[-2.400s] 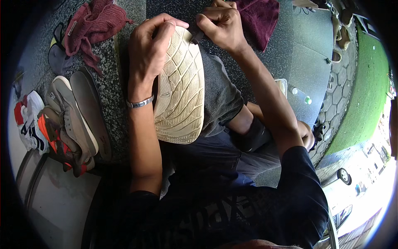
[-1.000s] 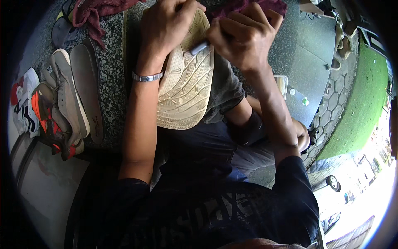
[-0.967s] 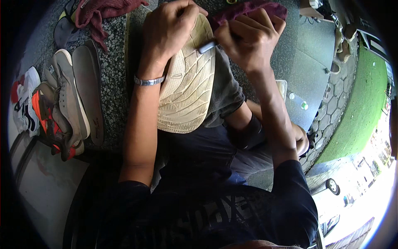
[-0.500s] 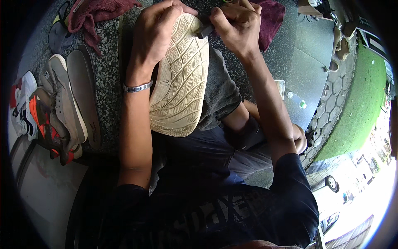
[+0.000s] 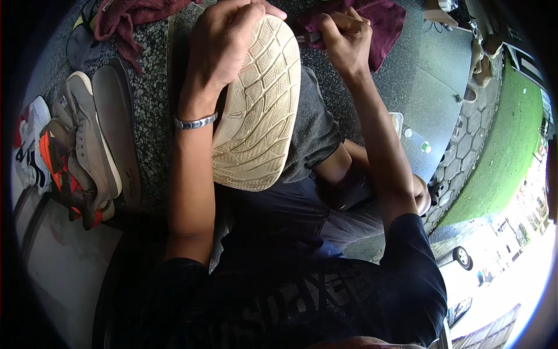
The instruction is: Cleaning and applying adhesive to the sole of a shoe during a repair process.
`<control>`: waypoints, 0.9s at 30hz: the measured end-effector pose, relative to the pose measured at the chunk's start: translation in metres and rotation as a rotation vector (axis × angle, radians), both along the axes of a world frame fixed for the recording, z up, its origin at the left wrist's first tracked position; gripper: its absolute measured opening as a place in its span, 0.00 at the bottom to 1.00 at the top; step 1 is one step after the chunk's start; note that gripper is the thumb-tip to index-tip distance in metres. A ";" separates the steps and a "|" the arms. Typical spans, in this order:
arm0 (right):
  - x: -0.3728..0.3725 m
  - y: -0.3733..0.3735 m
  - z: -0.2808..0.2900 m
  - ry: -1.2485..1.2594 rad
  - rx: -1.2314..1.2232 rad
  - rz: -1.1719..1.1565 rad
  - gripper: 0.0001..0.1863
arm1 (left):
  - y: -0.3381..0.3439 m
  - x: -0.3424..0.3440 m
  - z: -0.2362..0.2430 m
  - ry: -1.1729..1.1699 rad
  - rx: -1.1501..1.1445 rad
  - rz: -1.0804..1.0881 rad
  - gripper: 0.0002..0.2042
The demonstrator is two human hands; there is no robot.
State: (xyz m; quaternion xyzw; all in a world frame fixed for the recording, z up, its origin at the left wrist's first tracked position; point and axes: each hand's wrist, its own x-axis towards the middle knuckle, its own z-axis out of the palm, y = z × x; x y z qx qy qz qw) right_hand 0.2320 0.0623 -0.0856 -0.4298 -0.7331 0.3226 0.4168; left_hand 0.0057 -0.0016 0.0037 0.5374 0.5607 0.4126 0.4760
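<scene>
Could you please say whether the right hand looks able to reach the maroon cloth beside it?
Probably yes: the maroon cloth lies close by the right hand, its right part uncovered, though the dark tool that hand grips may hinder a grasp.

Left hand (image 5: 218, 55) and red knit cloth (image 5: 139, 18) clipped by top edge. Shoe (image 5: 261, 110) upper hidden behind its sole. Right hand (image 5: 350, 45) hides part of dark tool (image 5: 311, 37); kind unclear.

Gap between shoe sole (image 5: 261, 110) and right hand (image 5: 350, 45); dark tool (image 5: 312, 37) juts into it. Left hand (image 5: 216, 49) blocks sole's far left. Speckled strip (image 5: 152, 104) passable left, bounded by insoles (image 5: 111, 104). Maroon cloth (image 5: 385, 32) obstructs far right.
</scene>
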 end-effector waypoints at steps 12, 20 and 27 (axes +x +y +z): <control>-0.013 0.015 0.029 -0.175 0.066 0.028 0.18 | 0.003 0.008 0.002 0.057 -0.003 0.008 0.18; 0.007 -0.004 -0.017 0.109 -0.192 -0.099 0.16 | 0.004 0.010 0.001 0.110 0.022 0.020 0.18; -0.027 -0.004 0.004 0.077 -0.024 -0.021 0.22 | 0.001 0.007 0.001 0.064 -0.035 -0.001 0.18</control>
